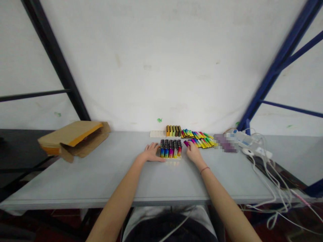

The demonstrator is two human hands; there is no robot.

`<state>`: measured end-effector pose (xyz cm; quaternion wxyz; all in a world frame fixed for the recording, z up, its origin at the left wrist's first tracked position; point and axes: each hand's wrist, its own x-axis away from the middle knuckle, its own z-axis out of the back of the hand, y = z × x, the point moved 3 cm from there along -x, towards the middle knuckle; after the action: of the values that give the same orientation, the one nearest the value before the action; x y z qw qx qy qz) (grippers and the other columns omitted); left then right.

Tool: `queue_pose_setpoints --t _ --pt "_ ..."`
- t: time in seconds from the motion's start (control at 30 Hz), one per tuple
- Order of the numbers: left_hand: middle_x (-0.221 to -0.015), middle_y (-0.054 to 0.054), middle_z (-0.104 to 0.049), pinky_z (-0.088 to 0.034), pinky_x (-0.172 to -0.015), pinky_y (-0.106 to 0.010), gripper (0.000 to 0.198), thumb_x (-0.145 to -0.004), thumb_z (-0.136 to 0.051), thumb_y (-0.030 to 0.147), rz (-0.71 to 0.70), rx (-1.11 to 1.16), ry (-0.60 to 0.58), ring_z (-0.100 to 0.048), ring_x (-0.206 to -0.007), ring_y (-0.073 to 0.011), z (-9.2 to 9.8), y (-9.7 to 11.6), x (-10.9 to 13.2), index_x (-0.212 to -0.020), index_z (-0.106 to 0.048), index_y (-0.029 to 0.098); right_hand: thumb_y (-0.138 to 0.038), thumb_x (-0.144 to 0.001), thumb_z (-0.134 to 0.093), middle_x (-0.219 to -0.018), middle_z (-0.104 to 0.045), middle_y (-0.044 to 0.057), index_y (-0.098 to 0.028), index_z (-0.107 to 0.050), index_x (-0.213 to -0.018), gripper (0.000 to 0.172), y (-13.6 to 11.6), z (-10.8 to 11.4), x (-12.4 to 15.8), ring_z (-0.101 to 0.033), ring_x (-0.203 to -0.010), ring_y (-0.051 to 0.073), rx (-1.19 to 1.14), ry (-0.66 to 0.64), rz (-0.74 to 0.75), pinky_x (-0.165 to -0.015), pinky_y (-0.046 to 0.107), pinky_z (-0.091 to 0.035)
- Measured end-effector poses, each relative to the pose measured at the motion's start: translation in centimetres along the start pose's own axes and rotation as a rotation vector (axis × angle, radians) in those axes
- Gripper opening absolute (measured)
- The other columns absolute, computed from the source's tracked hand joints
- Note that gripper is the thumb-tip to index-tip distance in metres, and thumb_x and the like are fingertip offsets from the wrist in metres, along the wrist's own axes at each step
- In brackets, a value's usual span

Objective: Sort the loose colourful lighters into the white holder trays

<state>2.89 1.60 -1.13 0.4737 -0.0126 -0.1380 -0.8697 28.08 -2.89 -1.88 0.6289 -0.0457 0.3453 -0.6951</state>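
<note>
The left hand (151, 152) lay open beside upright lighters (170, 148); the right fingers (190, 146) pinched a magenta lighter (186, 144), light, stiff, slick, best held by its body.

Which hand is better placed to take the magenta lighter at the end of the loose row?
Probably the right: the right hand has its fingertips at the magenta lighter, while the left hand rests beyond the upright lighter block.
</note>
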Motion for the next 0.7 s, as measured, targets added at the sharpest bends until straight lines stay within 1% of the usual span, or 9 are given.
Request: queue_pose_setpoints --t 0.1,0.2,0.27,0.3,0.37,0.43,0.47,0.57,0.7 --pt "-0.156 -0.015 -0.020 -0.007 -0.115 -0.054 0.107 -0.062 -0.056 0.079 0.009 -0.005 -0.011 -0.010 -0.145 -0.0344 0.09 0.03 0.03 -0.147 -0.027 0.020 -0.024 -0.085 -0.038 -0.101 -0.065 0.016 -0.009 -0.057 -0.109 0.033 0.89 0.36 -0.26 -0.060 -0.091 0.025 -0.178 0.073 -0.045 -0.084 0.036 -0.044" --pt "-0.157 -0.014 -0.020 -0.007 -0.116 -0.053 0.107 -0.061 -0.056 0.079 0.012 -0.007 -0.018 -0.009 -0.145 -0.0335 0.24 0.10 0.12 -0.147 -0.028 0.021 -0.040 -0.085 -0.042 -0.092 -0.063 0.011 -0.013 -0.052 -0.111 0.039 0.93 0.71 -0.26 -0.058 -0.082 0.023 -0.364 0.117 -0.022 -0.077 0.035 -0.045" --pt "-0.156 -0.014 -0.020 -0.007 -0.116 -0.052 0.109 -0.061 -0.055 0.080 0.010 -0.007 -0.019 -0.009 -0.145 -0.0340 0.28 0.11 0.15 -0.147 -0.028 0.019 -0.047 -0.084 -0.044 -0.089 -0.061 0.008 -0.015 -0.051 -0.109 0.041 0.64 0.90 -0.14 -0.056 -0.080 0.021 -0.454 0.138 -0.003 -0.075 0.032 -0.044" --pt "-0.156 -0.014 -0.020 -0.007 -0.116 -0.052 0.110 -0.061 -0.055 0.080 0.009 -0.007 -0.018 -0.009 -0.145 -0.0344 0.27 0.10 0.14 -0.147 -0.027 0.018 -0.050 -0.083 -0.044 -0.087 -0.060 0.007 -0.017 -0.052 -0.103 0.040 0.48 0.97 -0.06 -0.055 -0.079 0.021 -0.476 0.145 -0.004 -0.074 0.032 -0.043" --pt "-0.156 -0.015 -0.020 -0.007 -0.116 -0.053 0.111 -0.061 -0.054 0.080 0.008 -0.006 -0.016 -0.009 -0.145 -0.0346 0.23 0.07 0.11 -0.148 -0.027 0.016 -0.057 -0.083 -0.044 -0.078 -0.058 0.005 -0.019 -0.054 -0.084 0.039 0.22 0.98 0.09 -0.052 -0.074 0.020 -0.493 0.135 -0.030 -0.070 0.030 -0.041" --pt "-0.156 -0.015 -0.020 -0.006 -0.116 -0.053 0.110 -0.062 -0.055 0.080 0.006 -0.006 -0.013 -0.009 -0.145 -0.0340 0.18 0.02 0.06 -0.148 -0.027 0.017 -0.063 -0.085 -0.039 -0.064 -0.051 0.002 -0.021 -0.047 -0.066 0.047 0.14 0.75 0.20 -0.048 -0.064 0.017 -0.521 0.078 -0.095 -0.063 0.028 -0.036" --pt "-0.157 -0.014 -0.020 -0.007 -0.116 -0.053 0.109 -0.062 -0.055 0.079 0.007 -0.007 -0.012 -0.009 -0.145 -0.0337 0.16 0.00 0.03 -0.148 -0.027 0.018 -0.065 -0.085 -0.036 -0.057 -0.047 0.000 -0.021 -0.043 -0.060 0.051 0.15 0.61 0.25 -0.045 -0.059 0.016 -0.548 0.051 -0.135 -0.059 0.028 -0.034" --pt "-0.157 -0.014 -0.020 -0.007 -0.116 -0.052 0.107 -0.062 -0.055 0.079 0.010 -0.013 -0.014 -0.010 -0.145 -0.0343 0.13 -0.05 -0.01 -0.147 -0.029 0.020 -0.065 -0.086 -0.031 -0.047 -0.038 -0.002 -0.023 -0.037 -0.055 0.052 0.16 0.40 0.32 -0.038 -0.050 0.014 -0.654 0.037 -0.232 -0.052 0.029 -0.030" --pt "-0.157 -0.014 -0.019 -0.007 -0.116 -0.052 0.108 -0.063 -0.055 0.080 0.005 -0.013 -0.009 -0.009 -0.145 -0.0346 0.17 -0.03 0.03 -0.147 -0.029 0.017 -0.055 -0.087 -0.030 -0.043 -0.035 -0.002 -0.025 -0.035 -0.052 0.046 0.35 0.29 0.26 -0.035 -0.044 0.014 -0.752 0.048 -0.327 -0.047 0.029 -0.029"
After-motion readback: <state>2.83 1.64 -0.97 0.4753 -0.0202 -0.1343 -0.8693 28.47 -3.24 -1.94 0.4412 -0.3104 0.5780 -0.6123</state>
